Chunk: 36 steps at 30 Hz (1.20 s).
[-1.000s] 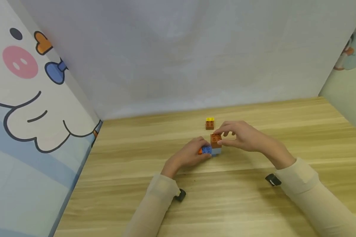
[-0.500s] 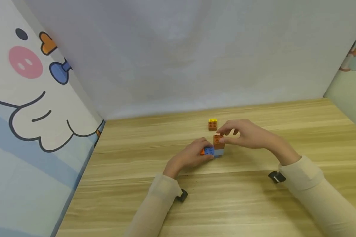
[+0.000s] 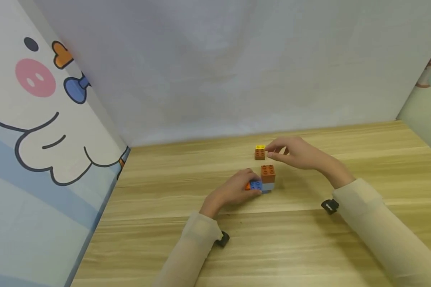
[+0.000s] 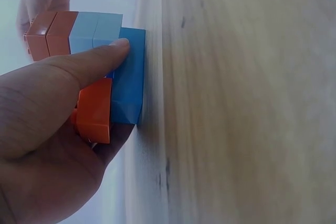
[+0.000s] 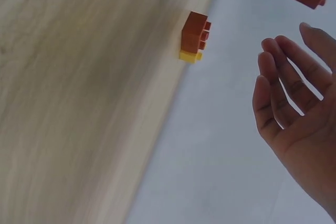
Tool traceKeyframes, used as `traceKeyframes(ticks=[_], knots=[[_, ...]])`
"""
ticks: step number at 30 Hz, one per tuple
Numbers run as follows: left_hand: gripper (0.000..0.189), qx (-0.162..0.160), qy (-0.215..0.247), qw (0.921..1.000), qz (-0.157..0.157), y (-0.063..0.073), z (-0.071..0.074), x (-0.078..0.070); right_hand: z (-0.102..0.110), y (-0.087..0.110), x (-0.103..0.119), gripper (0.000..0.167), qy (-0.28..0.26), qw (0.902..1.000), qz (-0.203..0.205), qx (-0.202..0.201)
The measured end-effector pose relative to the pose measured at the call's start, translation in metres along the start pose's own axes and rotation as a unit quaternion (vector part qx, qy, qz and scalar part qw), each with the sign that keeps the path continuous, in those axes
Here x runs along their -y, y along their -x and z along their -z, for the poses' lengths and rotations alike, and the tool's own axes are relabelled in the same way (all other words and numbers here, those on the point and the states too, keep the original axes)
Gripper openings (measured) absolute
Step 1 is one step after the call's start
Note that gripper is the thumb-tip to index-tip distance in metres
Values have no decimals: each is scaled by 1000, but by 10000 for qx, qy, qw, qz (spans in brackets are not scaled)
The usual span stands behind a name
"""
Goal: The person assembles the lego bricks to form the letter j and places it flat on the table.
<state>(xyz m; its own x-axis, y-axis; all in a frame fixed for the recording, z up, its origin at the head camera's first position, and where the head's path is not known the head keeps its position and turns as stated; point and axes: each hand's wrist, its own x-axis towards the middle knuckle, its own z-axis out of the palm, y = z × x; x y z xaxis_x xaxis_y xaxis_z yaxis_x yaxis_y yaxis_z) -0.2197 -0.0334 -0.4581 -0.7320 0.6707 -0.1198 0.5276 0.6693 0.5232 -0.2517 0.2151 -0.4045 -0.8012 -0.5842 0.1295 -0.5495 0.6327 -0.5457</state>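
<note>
My left hand [image 3: 231, 190] grips a low blue toy brick base [image 4: 130, 74] between thumb and fingers, holding it on the table. An orange brick [image 4: 95, 111] and a studded blue brick [image 3: 256, 185] sit on this build. At its right end rises a column of light blue bricks [image 4: 94, 31] topped with reddish-brown bricks [image 3: 267, 174]. Behind the build lies a brown brick [image 3: 260, 155] with a yellow brick [image 3: 260, 147] against its far side. Just right of that pair hovers my right hand [image 3: 295, 153], fingers loosely bent and holding nothing; the right wrist view shows a gap to the bricks.
The wood-grain table [image 3: 158, 247] runs back to a pale grey backdrop [image 3: 237, 79]. A cartoon-printed panel [image 3: 57, 139] borders its left side. Small dark wrist cameras hang below both cuffs.
My right hand has left the top of the brown column and moved back toward the yellow and brown pair. My left hand keeps its grip on the build. The whole view has shifted slightly.
</note>
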Motion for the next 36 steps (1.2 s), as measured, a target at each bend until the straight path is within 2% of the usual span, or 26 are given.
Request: traceKeyframes(ticks=[19,32,36], knots=[[40,-5,-64,10000,13,0,-2,2,-24,-44,-37,30,134,9993,-269,207],[41,5,-122,9999,73,1,-3,2,-32,-52,-36,28,56,9974,-650,294],[41,-16,-74,9999,87,1,-2,2,-33,-52,-35,25,115,9975,-626,294]])
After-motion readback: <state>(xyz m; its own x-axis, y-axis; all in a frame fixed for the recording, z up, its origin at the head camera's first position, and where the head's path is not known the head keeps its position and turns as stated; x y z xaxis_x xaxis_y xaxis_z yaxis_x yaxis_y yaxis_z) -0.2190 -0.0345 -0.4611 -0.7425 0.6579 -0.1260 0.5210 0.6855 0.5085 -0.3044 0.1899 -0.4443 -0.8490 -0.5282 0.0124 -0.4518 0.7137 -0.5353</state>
